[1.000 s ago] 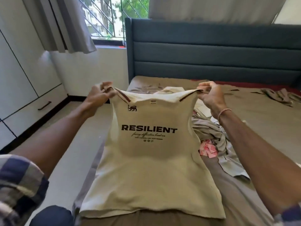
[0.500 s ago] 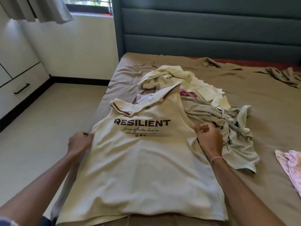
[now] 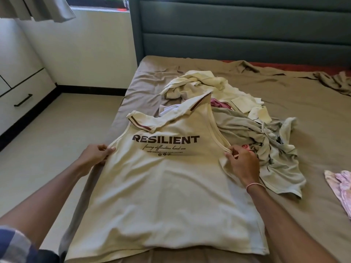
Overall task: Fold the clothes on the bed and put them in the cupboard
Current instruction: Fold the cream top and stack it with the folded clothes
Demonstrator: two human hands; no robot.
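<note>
Your bed (image 3: pixel 284 114) fills most of the view, its brown sheet wrinkled, with the grey-blue padded headboard (image 3: pixel 247 35) upright at the far end. The pale floor (image 3: pixel 57 139) runs along the bed's left side. The white cupboard (image 3: pixel 17 95) stands against the left wall, well apart from the bed, its drawer shut.

The cream sleeveless top (image 3: pixel 171 196) printed "RESILIENT" lies spread flat on the near left part of the bed, print upward and hem toward you. Its shoulder straps reach the heap of unfolded clothes (image 3: pixel 256 133) just beyond and to the right of it. A pink garment (image 3: pixel 341 186) lies alone near the right edge of the view.

Your left hand (image 3: pixel 95 154) grips the top at its left armhole. The fingers (image 3: pixel 112 149) are curled, pinching the fabric edge. Your right hand (image 3: pixel 243 164) holds the right armhole, its fingers (image 3: pixel 229 149) bent and nipping the seam. A thin pink bracelet (image 3: pixel 254 185) circles your right wrist.
</note>
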